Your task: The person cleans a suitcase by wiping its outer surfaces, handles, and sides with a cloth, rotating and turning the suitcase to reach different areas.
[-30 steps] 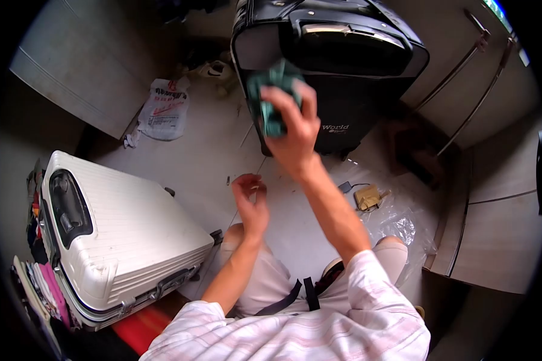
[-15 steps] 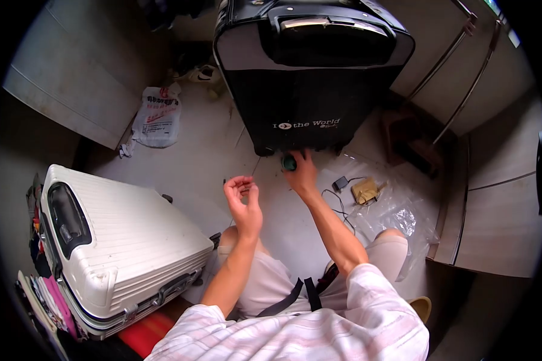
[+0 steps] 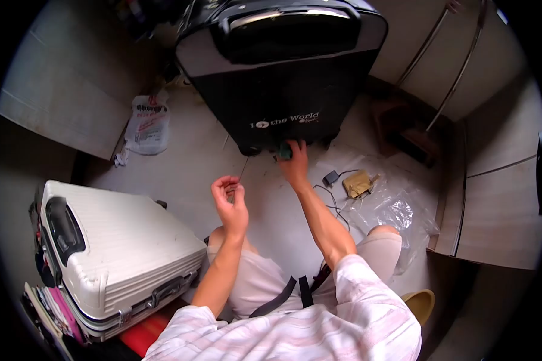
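My right hand [image 3: 295,169] reaches down to the lower edge of a black suitcase [image 3: 283,90] printed with white lettering. Its fingers are closed on a small dark green object [image 3: 285,150], whose kind I cannot make out, by the suitcase's bottom. My left hand [image 3: 230,201] hovers over the floor, palm up, its fingers loosely curled and apart from the thumb. Nothing shows clearly in it. The black suitcase stands upright in front of me, a wheel at each lower corner.
A white hard-shell suitcase [image 3: 126,240] lies at my left beside stacked clothes [image 3: 54,307]. A plastic bag [image 3: 149,126] is on the floor at far left. To the right are a black adapter [image 3: 331,178], a tan box [image 3: 358,185] and clear plastic sheeting [image 3: 397,213].
The view has shifted, so the black suitcase appears farther left and higher. My right hand stays at its lower edge with the green object, which has turned slightly. My left hand keeps its curled pose.
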